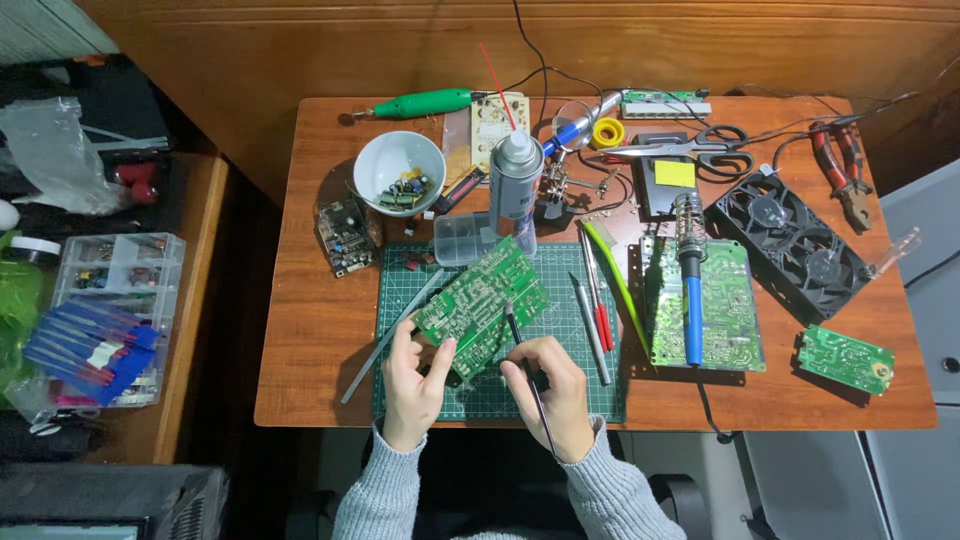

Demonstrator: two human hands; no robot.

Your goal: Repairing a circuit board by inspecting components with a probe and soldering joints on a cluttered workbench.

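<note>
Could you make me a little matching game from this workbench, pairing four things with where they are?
Things:
1. green circuit board
2. white bowl
3. scissors
4. double black fan

Places:
A. far edge of the table, right of the middle
B. held by the left hand over the green mat
C. right side of the table
D. far left, holding small parts

Pairs: 1-B, 2-D, 3-A, 4-C

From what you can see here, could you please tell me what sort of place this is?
Probably a hobby electronics repair bench: a green circuit board on a green cutting mat, a blue-handled soldering iron, a white bowl of components.
</note>
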